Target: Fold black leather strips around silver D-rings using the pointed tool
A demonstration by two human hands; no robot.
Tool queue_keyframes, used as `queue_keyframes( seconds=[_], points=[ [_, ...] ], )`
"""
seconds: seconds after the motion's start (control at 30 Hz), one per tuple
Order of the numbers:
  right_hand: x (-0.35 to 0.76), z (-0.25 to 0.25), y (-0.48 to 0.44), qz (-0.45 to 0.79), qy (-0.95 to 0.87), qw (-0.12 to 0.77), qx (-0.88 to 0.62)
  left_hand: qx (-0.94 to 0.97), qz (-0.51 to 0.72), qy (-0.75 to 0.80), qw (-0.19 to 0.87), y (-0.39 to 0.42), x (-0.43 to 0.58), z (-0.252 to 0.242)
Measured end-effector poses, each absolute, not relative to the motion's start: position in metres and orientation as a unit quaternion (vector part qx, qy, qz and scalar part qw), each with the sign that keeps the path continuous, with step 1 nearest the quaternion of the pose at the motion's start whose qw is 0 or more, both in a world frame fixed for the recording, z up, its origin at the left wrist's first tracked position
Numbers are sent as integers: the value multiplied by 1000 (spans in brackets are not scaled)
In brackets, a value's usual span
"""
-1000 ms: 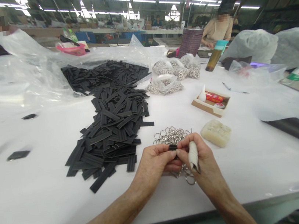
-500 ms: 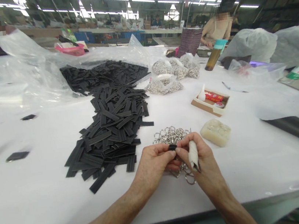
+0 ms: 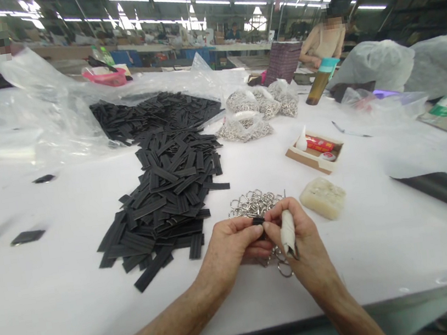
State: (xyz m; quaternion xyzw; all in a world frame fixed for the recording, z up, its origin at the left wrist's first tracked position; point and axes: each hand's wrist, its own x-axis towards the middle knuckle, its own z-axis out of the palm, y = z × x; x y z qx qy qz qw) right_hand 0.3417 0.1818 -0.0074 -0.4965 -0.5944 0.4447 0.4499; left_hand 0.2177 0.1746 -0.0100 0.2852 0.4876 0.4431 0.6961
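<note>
A short black strip (image 3: pixel 258 221) is pinched between my left hand (image 3: pixel 234 243) and my right hand (image 3: pixel 299 234), their fingertips meeting at it. In the crook of my right hand also sits a thin metal tool with a pale wrapped handle (image 3: pixel 288 230); its narrow tip points up past the fingers. Directly beyond and under both hands lies a heap of silvery metal rings (image 3: pixel 253 202), partly hidden by them. To the left spreads a big pile of black strips (image 3: pixel 169 197). Whether a ring is inside the held strip is hidden by my fingers.
Clear bags of metal rings (image 3: pixel 245 125) stand farther back. A small open box (image 3: pixel 316 151) holds a red tube, with a yellowish waxy block (image 3: pixel 323 198) before it. A bottle with a blue lid (image 3: pixel 322 82) stands at the back right. People are at other tables.
Both hands stay almost in place around the black strip, with only slight finger movement. The view has shifted a little.
</note>
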Motion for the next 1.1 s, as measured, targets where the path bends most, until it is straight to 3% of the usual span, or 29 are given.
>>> queue_keyframes(
  seconds=[1.1],
  points=[
    [380,7,179,437,-579,472,-502,305,432,519,671,175,216,-1]
  ],
)
